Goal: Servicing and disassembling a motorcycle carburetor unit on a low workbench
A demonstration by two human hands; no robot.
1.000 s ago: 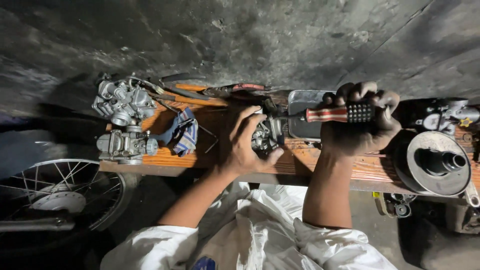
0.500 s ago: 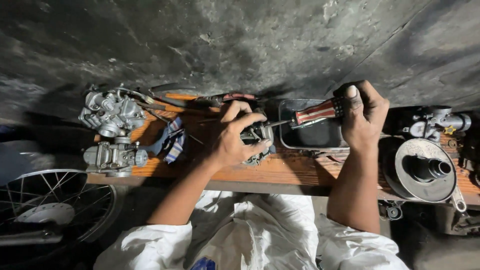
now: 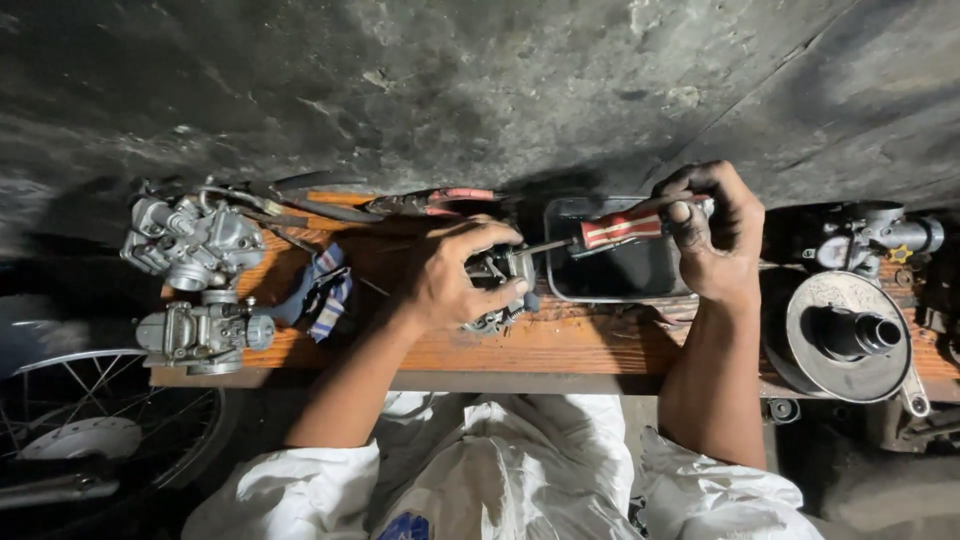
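While clamped from above by the left hand [image 3: 450, 285], small metal carburettor body [image 3: 497, 290] held down against orange-stained wooden board [image 3: 560, 345], near middle of board. Grey cast metal, dull and grimy, irregular in outline; largely hidden under palm and fingers, only the right-hand portion exposed between thumb and fingertips. Fine detail of casting not discernible.

Right hand [image 3: 715, 240] closed around red-and-white striped handle of screwdriver [image 3: 620, 230], fingers wrapped over the butt end, skin darkened with grease. Thin steel shaft extending leftward from the grip, nearly level, tip meeting exposed side of carburettor body just beside left fingertips. Exact seat of tip not visible.

Directly behind and below the screwdriver handle: shallow dark rectangular metal tray [image 3: 625, 275], resting on board between the two hands. Beyond left knuckles, at far edge of board: red-handled pliers [image 3: 430, 203], lying flat. Well to the left of the left-hand grip: two further grey carburettors, upper carburettor [image 3: 195, 240] with hoses attached, lower carburettor [image 3: 200, 335] at board edge; blue-and-white striped rag [image 3: 320, 290] between these and the left wrist. To the right of the right forearm: round metal cover with central stub [image 3: 845, 335], and a further carburettor assembly [image 3: 875, 235] behind it. Spoked wheel [image 3: 90, 430] below left corner of board. White garment [image 3: 500, 470] beneath both forearms.
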